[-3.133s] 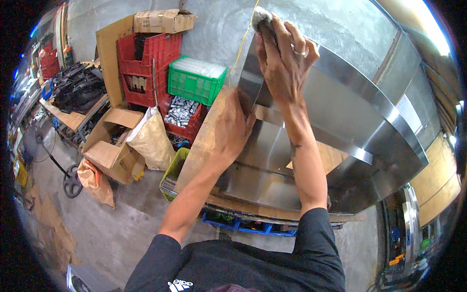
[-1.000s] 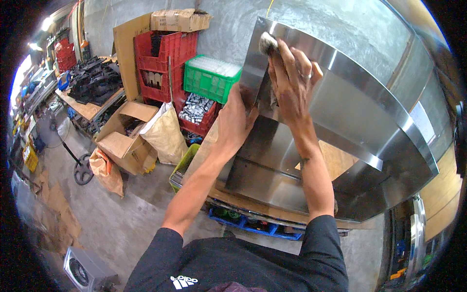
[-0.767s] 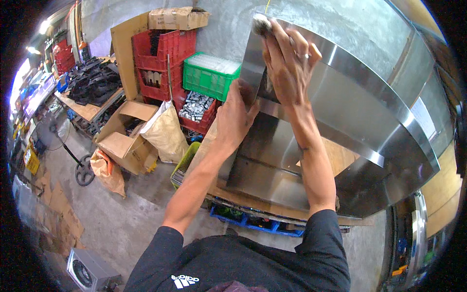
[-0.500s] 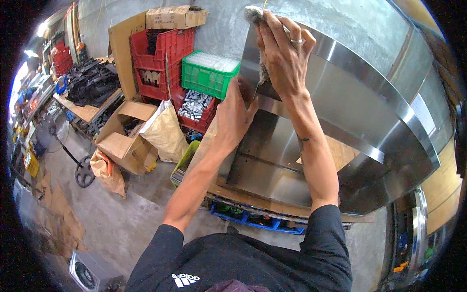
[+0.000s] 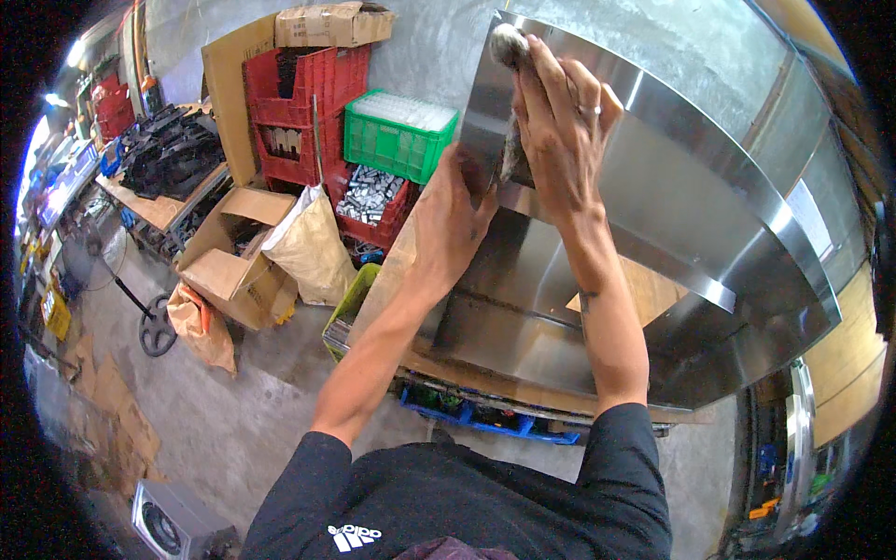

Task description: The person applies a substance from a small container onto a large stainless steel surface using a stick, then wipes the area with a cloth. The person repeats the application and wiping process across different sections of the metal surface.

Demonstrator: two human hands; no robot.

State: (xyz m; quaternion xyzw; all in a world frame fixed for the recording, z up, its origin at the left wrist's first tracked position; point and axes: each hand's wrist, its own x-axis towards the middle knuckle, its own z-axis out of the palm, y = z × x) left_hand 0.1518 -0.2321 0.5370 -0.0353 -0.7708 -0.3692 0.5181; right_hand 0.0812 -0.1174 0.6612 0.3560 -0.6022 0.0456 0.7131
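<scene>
A large stainless steel housing (image 5: 691, 177) with a curved, folded rim and an open inside rests tilted on a work table. My right hand (image 5: 565, 131), a ring on one finger, is closed over a grey cloth (image 5: 510, 45) and presses it against the housing's upper left part. Bunched cloth sticks out past the fingertips, and more of it shows below the hand. At the housing's left edge, my left hand (image 5: 448, 224) grips the metal; its fingertips are partly hidden in shadow.
Left of the table stand stacked red crates (image 5: 303, 117), a green crate (image 5: 401, 135) and a bin of small metal parts (image 5: 373, 194). A cream sack (image 5: 313, 252), an opened cardboard box (image 5: 238, 261) and a fan (image 5: 117, 275) are on the floor. Blue trays (image 5: 495, 422) sit beneath the table.
My right hand and the cloth have moved a little down and to the right over the steel, uncovering the housing's top corner. My left hand stays at the left edge.
</scene>
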